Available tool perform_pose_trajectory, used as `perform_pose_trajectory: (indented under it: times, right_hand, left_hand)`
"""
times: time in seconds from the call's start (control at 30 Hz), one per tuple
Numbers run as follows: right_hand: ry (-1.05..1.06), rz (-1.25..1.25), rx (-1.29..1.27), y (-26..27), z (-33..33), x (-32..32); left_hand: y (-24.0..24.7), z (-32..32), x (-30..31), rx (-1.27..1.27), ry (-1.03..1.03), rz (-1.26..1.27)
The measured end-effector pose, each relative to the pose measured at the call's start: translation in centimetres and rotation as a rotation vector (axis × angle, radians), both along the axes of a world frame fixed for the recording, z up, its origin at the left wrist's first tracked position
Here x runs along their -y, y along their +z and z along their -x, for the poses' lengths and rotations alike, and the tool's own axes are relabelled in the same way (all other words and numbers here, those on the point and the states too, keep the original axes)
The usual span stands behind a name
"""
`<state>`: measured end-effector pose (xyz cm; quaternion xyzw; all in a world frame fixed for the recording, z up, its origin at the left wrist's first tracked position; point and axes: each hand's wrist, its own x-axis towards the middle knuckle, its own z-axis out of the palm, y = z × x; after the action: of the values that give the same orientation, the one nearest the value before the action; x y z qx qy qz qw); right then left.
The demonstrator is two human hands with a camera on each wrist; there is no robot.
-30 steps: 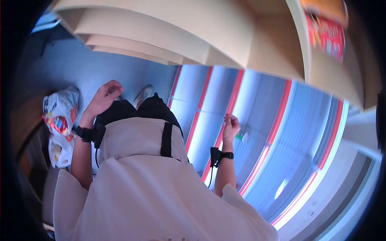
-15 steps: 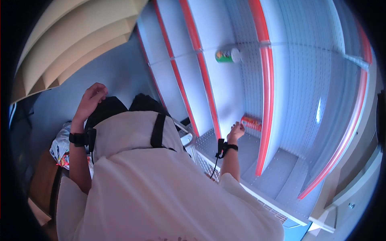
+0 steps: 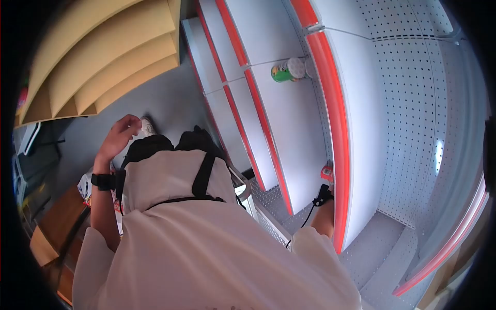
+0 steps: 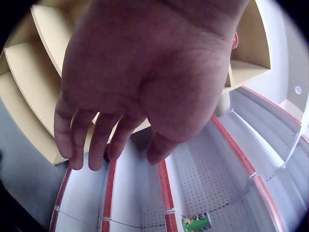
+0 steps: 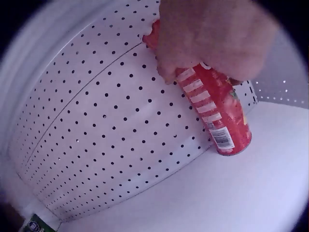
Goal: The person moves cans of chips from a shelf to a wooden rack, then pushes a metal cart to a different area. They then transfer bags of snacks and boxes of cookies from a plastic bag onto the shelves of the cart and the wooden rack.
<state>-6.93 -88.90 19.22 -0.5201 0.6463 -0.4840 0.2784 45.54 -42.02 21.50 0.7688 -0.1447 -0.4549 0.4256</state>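
In the right wrist view my right hand [image 5: 212, 43] grips a red canister [image 5: 227, 106] round its upper part. The canister bears white stripes and a barcode, and its lower end is at the white shelf board, close to the perforated back panel. From the head, only one red end of it shows past the red shelf edge, which hides my right hand. My left hand [image 3: 121, 135] hangs in front of my left thigh with nothing in it. Its fingers [image 4: 99, 145] are loosely bent and apart in the left wrist view.
A green canister [image 3: 284, 71] stands further along the same shelf level. The shelf rack has red-edged boards [image 3: 330, 113] stacked one above another. Wooden shelving [image 3: 119, 62] rises at the far left. A plastic bag [image 3: 85, 188] is by a brown wooden surface [image 3: 59, 212] on my left.
My body has turned toward the red-edged rack. The right hand has reached in behind a shelf edge and taken hold of the red canister. My left hand stays low at my side.
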Motion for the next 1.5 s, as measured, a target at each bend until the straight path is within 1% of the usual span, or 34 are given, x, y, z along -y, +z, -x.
perform_pose_trajectory:
  times: [0.03,0.13,0.17,0.23,0.27,0.3,0.37,0.4,0.43,0.5,0.53,0.6,0.63,0.7,0.73,0.77,0.83,0.9,0.97,1.03,1.07,1.1,1.17,1.23,1.3,1.37,1.4,1.47,1.5]
  right_hand:
    - [0.012,0.009,0.008,0.3,0.2,-1.0]
    - [0.042,0.047,0.025,0.9,-1.3,-1.3]
    - [0.051,0.062,0.026,1.3,-1.6,-1.1]
    - [0.07,0.092,0.023,2.0,-1.9,-1.1]
    - [0.079,0.108,0.02,2.3,-1.8,-1.7]
    - [0.088,0.124,0.016,2.4,-3.0,-1.2]
    - [0.111,0.148,0.015,2.2,-4.9,-2.5]
    - [0.03,0.065,-0.031,1.1,-4.4,-1.6]
    - [0.051,0.079,-0.102,1.5,-5.2,-2.0]
    - [0.124,0.033,-0.05,3.5,-9.2,-4.5]
    - [0.137,0.039,-0.041,3.6,-10.8,-5.0]
    - [0.182,0.109,0.111,3.7,-14.1,-6.3]
    - [0.198,0.114,0.122,4.1,-16.4,-7.4]
    - [0.187,-0.072,0.36,5.2,-21.5,-10.0]
    - [0.266,-0.126,0.425,4.8,-23.8,-10.9]
    - [0.334,-0.13,0.471,4.7,-27.0,-12.7]
    - [0.461,-0.328,0.623,3.8,-33.6,-16.8]
    - [0.623,-0.424,0.6,2.4,-40.0,-21.5]
    - [0.839,-0.44,0.48,2.6,-46.8,-26.4]
    - [1.107,-0.409,0.453,3.3,-53.1,-29.4]
    - [1.109,-0.398,0.492,5.1,-56.5,-31.4]
    - [1.198,-0.409,0.521,6.5,-59.5,-32.2]
    - [1.386,-0.213,0.378,9.1,-66.1,-32.6]
    - [1.479,-0.033,0.283,10.5,-72.8,-31.8]
    - [1.457,0.134,0.209,12.7,-79.1,-32.3]
    - [1.494,0.28,0.176,14.0,-84.9,-32.3]
    - [1.549,0.288,0.145,14.4,-87.6,-32.4]
    - [1.692,0.189,0.174,15.1,-92.1,-32.4]
    - [1.736,0.196,0.141,14.9,-94.4,-32.1]
  left_hand:
    - [0.4,0.0,-0.3,0.015,0.009,-0.002]
    - [0.1,0.0,-1.2,-0.002,0.054,0.02]
    - [0.0,0.6,-1.0,0.004,0.127,0.05]
    - [-0.1,1.0,-0.6,-0.038,0.117,0.056]
    - [-0.4,1.3,-0.4,-0.052,0.118,0.098]
    - [-0.9,1.5,-0.3,-0.049,0.124,0.103]
    - [-1.8,1.6,-0.5,-0.075,0.08,0.143]
    - [-1.7,1.5,-0.7,-0.075,0.069,0.149]
    - [-1.6,1.3,-1.0,-0.075,0.058,0.156]
    - [-1.9,0.1,-2.6,-0.101,0.068,0.17]
    - [-2.2,-0.5,-3.7,-0.112,0.074,0.171]
    - [-2.6,-2.2,-6.0,-0.118,0.109,0.168]
    - [-2.8,-3.2,-7.4,-0.106,0.125,0.174]
    - [-3.4,-5.1,-10.5,-0.075,0.181,0.145]
    - [-4.5,-6.2,-12.4,-0.016,0.2,0.137]
    - [-4.5,-7.4,-14.3,0.002,0.235,0.151]
    - [-4.4,-9.7,-17.8,0.017,0.288,0.151]
    - [-4.7,-12.1,-21.8,0.074,0.347,0.142]
    - [-4.4,-13.2,-24.9,0.121,0.401,0.119]
    - [-3.5,-14.0,-27.5,0.157,0.495,0.14]
    - [-3.4,-14.1,-28.7,0.137,0.528,0.143]
    - [-3.3,-14.0,-29.9,0.137,0.57,0.149]
    - [-3.3,-13.4,-31.5,0.138,0.641,0.192]
    - [-3.2,-12.5,-32.3,0.111,0.73,0.188]
    - [-3.3,-11.1,-32.6,0.062,0.819,0.188]
    - [-3.7,-9.7,-32.2,0.062,0.949,0.224]
    - [-4.4,-8.9,-32.0,0.06,1.011,0.252]
    - [-5.4,-7.3,-31.0,0.051,1.127,0.287]
    - [-6.1,-6.5,-30.3,0.033,1.202,0.311]
